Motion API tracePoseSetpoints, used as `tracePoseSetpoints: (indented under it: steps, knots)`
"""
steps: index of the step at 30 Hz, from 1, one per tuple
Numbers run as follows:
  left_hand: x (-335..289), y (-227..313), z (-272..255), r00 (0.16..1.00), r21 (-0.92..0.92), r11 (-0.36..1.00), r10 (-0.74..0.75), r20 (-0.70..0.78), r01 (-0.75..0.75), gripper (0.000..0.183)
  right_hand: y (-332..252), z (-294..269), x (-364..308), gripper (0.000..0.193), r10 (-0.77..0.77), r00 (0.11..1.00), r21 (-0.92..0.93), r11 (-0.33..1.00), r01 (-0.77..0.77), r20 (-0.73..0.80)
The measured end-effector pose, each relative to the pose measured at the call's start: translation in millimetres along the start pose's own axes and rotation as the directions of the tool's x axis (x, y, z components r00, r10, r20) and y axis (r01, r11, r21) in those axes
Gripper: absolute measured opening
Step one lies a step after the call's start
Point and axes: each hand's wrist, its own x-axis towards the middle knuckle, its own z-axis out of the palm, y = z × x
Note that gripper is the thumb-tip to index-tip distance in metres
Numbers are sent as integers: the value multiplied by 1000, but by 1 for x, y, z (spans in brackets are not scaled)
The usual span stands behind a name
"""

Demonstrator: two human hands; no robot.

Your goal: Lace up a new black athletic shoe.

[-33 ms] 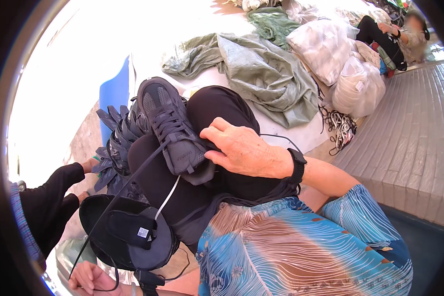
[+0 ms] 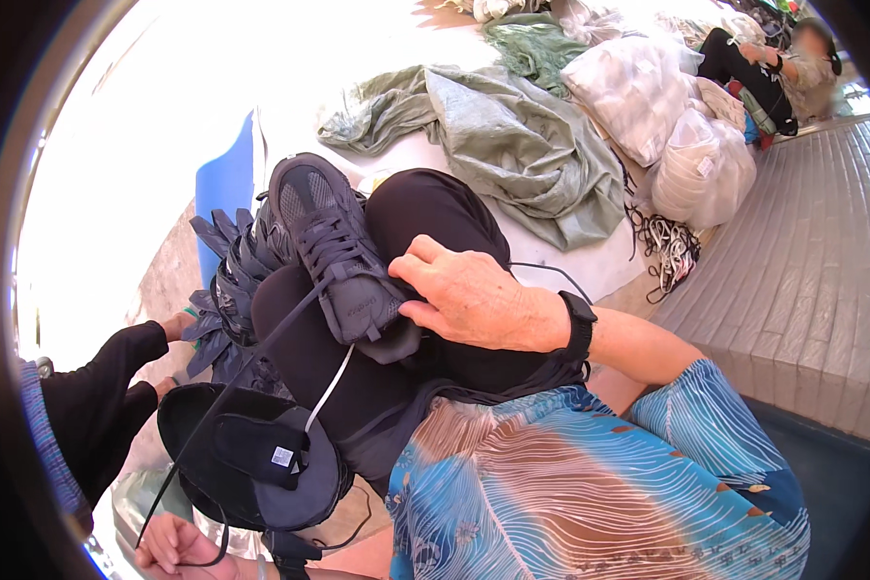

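The dark grey shoe [image 2: 336, 242] lay on the person's lap, against the black trousers [image 2: 435, 213], its sole down. Its toe pointed away from the person and somewhat left; its long axis ran from the upper left to the heel at lower right, nearest the body. The left hand [image 2: 179, 543], well apart from the shoe at lower left, had its fingers curled closed on the end of a dark lace [image 2: 290, 316], drawn straight from the eyelets. The right hand [image 2: 483, 298] touched the shoe's right side near the opening, fingers bent and thumb below; whether they pinched the edge or a lace could not be told. Compared with the earlier frame, shoe, lace and left hand had hardly changed; the right hand sat only very slightly differently.
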Motion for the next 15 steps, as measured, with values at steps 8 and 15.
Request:
tracePoseSetpoints:
  steps: [8,15]
  knots:
    - [13,57,-17,971,517,840,229,-62,-165,27,13,-2,5,15,-26,998,-141,989,34,61]
    - [2,118,-28,898,438,856,391,-203,-274,12,33,-25,18,9,248,931,262,949,-177,-270]
